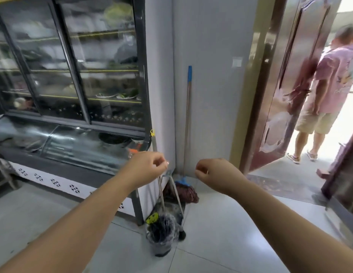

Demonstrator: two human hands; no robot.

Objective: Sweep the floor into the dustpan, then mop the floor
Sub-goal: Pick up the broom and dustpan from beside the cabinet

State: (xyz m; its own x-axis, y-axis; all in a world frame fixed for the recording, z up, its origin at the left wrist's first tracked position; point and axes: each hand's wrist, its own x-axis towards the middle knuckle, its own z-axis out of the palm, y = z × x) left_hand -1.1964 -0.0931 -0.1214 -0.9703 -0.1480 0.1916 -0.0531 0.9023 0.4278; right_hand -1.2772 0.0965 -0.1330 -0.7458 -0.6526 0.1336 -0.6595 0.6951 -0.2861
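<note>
Display fridge (73,75) at 10 o'clock. Left hand (148,166), fingers loosely curled, grasping nothing, in front of broom handle (153,142). Broom (162,229) and dustpan (177,194) at 6 o'clock in corner; mop (186,134) leans on wall (211,75) behind. Right hand (217,174) loosely curled, empty. Person (327,91) in doorway at 3 o'clock.

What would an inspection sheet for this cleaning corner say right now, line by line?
Surface: pale glossy tiled floor; debris too blurred to judge.
Job's things: blue-handled mop with dark red string head leaning in the wall corner; metal long-handled dustpan standing beside it; broom with yellow-tipped handle leaning at the cabinet's edge.
Clutter: small bin lined with clear plastic in front of the dustpan.
Hands: left hand and right hand outstretched, fingers loosely curled, holding nothing.
Cables: nothing seen.
Surroundings: glass-fronted display fridge on the left; open brown door; person in pink shirt in the doorway.
</note>
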